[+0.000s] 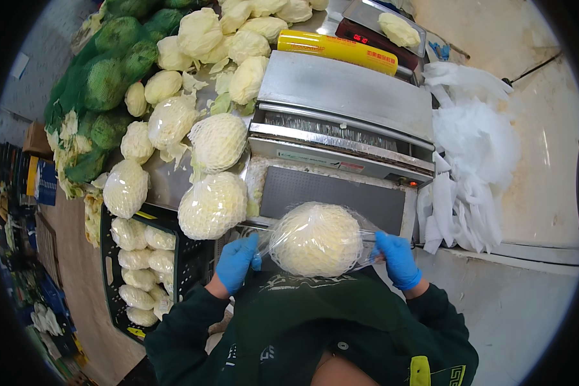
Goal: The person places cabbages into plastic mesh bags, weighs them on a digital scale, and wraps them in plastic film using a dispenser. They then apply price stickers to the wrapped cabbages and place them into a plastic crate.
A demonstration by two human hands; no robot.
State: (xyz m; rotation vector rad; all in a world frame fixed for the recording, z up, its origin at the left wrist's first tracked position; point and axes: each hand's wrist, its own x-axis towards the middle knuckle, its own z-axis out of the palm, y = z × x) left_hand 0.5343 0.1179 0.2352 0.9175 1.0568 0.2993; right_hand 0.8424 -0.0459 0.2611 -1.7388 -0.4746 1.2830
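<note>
A cabbage head in a white foam net (316,241) is held in front of my torso, at the near edge of the film wrapping machine (340,128). Clear plastic film covers it and stretches out to both sides. My left hand (238,263), in a blue glove, pinches the film's left end. On the other side my right hand (398,261), also gloved in blue, grips the right end. Behind the cabbage lies the machine's dark sealing plate (330,195), partly hidden by it. A red light glows on the machine's front panel.
Netted, film-wrapped cabbages (213,205) stand left of the machine, with peeled cabbages (200,34) farther back. Green mesh sacks (108,82) hold more. A crate (107,289) with wrapped cabbages is lower left. White foam nets (473,135) pile right. Behind are a yellow film roll (337,50) and scale (354,33).
</note>
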